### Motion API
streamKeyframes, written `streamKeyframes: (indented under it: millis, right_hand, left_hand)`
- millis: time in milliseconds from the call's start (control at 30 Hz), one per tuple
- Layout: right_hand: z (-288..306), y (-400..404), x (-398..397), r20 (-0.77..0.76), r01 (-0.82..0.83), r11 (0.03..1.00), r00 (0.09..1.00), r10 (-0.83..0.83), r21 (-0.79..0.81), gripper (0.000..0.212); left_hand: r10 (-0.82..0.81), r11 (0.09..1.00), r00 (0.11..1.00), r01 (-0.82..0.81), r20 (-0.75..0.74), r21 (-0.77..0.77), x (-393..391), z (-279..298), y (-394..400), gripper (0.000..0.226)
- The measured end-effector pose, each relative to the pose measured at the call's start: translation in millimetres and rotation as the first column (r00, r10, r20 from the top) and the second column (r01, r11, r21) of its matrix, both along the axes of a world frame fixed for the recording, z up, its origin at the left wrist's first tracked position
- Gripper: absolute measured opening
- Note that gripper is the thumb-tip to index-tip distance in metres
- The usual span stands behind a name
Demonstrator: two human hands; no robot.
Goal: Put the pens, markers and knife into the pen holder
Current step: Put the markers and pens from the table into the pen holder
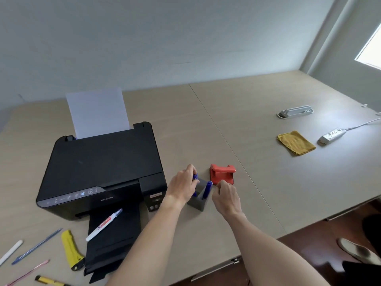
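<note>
Early on: one blue marker (pixel 207 190) already in grey pen holder (pixel 199 200), left hand (pixel 182 185) pinching second blue marker (pixel 195 183) into it, right hand (pixel 225 198) loosely curled, empty, beside holder; pens (pixel 37 246), yellow knife (pixel 71 249) left on surface (pixel 257 162)

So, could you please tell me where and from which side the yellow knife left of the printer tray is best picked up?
Take the yellow knife around the middle of its long handle, coming down from above. It lies flat on the table, with bare surface on its left side for fingers; the printer tray crowds its right.
</note>
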State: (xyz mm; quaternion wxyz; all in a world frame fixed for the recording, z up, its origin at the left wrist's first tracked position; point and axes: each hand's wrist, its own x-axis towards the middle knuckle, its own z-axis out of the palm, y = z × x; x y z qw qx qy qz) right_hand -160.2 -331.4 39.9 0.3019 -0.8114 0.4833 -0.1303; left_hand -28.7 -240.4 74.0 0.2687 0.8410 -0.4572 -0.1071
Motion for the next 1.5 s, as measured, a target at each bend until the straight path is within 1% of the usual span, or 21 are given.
streamKeyframes:
  millis: [100, 233, 300, 367, 500, 567, 600, 700, 767, 833, 900, 1000, 1067, 1167, 1267, 1333, 1433, 1500]
  right_hand:
    - [-5.3, 5.0, -9.0, -0.091, 0.017, 0.999, 0.996, -0.013, 0.043, 0.018]
    - [-20.0, 22.8, -18.1, -0.125, -0.003, 0.995, 0.992, 0.015, 0.097, 0.016]
    - [-30.5, 36.3, -21.6, -0.15, -0.029, 0.99, 0.987, 0.05, 0.14, 0.016]
    - [-39.7, 50.9, -22.3, -0.162, -0.074, 0.982, 0.982, 0.102, 0.174, 0.017]
    - [-55.0, 78.4, -5.1, -0.179, -0.214, 0.96, 0.952, 0.247, 0.182, 0.017]
    - [-60.3, 93.4, 11.7, -0.178, -0.308, 0.939, 0.926, 0.333, 0.156, 0.013]
    - [-64.1, 101.5, 21.5, -0.179, -0.364, 0.922, 0.906, 0.384, 0.133, 0.016]
    - [-67.4, 128.7, 52.8, -0.166, -0.521, 0.851, 0.835, 0.525, 0.069, 0.037]
    - [-68.0, 147.3, 73.2, -0.185, -0.601, 0.798, 0.78, 0.598, 0.043, 0.043]
    - [-70.8, 162.1, 89.5, -0.264, -0.643, 0.766, 0.734, 0.626, 0.029, 0.047]
    - [-73.4, 172.0, 100.3, -0.337, -0.649, 0.758, 0.702, 0.628, 0.06, 0.056]
    - [-74.8, 179.2, 110.1, -0.405, -0.637, 0.764, 0.675, 0.617, 0.101, 0.065]
    - [-75.2, 182.2, 114.5, -0.437, -0.599, 0.794, 0.69, 0.577, 0.102, 0.065]
    - [-74.3, 182.6, 115.8, -0.464, -0.5, 0.861, 0.743, 0.483, 0.095, 0.066]
    - [-72.2, 174.1, 110.3, -0.531, -0.454, 0.884, 0.724, 0.441, 0.114, 0.054]
    - [-71.4, 167.2, 104.3, -0.531, -0.446, 0.887, 0.727, 0.436, 0.118, 0.049]
    - [-71.5, 158.1, 91.5, -0.511, -0.411, 0.91, 0.77, 0.383, 0.062, 0.049]
    - [-72.8, 153.5, 79.7, -0.536, -0.407, 0.914, 0.77, 0.347, 0.007, 0.047]
  left_hand:
    - [0.004, 1.0, 0.999, -0.004, -0.049, 0.007, 0.5, -9.9, 2.5, 0.017]
    - [0.009, 1.0, 0.994, -0.009, -0.11, -0.005, 1.7, -14.8, 17.5, 0.015]
    - [0.015, 1.0, 0.993, -0.016, -0.12, -0.011, 3.7, -16.8, 32.0, 0.01]
    - [0.026, 1.0, 0.993, -0.025, -0.118, 0.01, 6.5, -20.0, 52.9, 0.01]
    - [0.135, 0.989, 0.978, -0.123, -0.159, 0.087, 20.8, -40.6, 111.1, 0.015]
    - [0.197, 0.975, 0.974, -0.183, -0.113, 0.123, 30.8, -52.6, 143.5, 0.013]
    - [0.233, 0.966, 0.968, -0.22, -0.094, 0.137, 35.2, -57.3, 159.5, 0.013]
    - [0.363, 0.919, 0.932, -0.353, -0.022, 0.176, 47.8, -66.1, 203.0, 0.013]
    - [0.449, 0.86, 0.89, -0.453, 0.076, 0.234, 58.1, -70.2, 229.8, 0.006]
    - [0.506, 0.785, 0.848, -0.529, 0.158, 0.323, 67.3, -73.3, 252.2, 0.023]
    - [0.54, 0.732, 0.817, -0.573, 0.199, 0.368, 74.0, -76.4, 269.8, 0.03]
    - [0.553, 0.704, 0.802, -0.594, 0.226, 0.389, 81.5, -81.3, 285.8, 0.033]
    - [0.551, 0.704, 0.809, -0.583, 0.205, 0.406, 85.2, -86.6, 290.9, 0.034]
    - [0.537, 0.724, 0.827, -0.553, 0.165, 0.413, 87.0, -93.3, 291.1, 0.031]
    - [0.521, 0.747, 0.838, -0.54, 0.164, 0.388, 88.1, -95.3, 284.8, 0.024]
    - [0.51, 0.747, 0.84, -0.54, 0.187, 0.388, 89.6, -94.7, 278.9, 0.021]
    - [0.503, 0.725, 0.836, -0.547, 0.221, 0.418, 89.5, -94.3, 271.9, 0.021]
    - [0.502, 0.714, 0.832, -0.552, 0.235, 0.43, 86.4, -94.0, 269.2, 0.02]
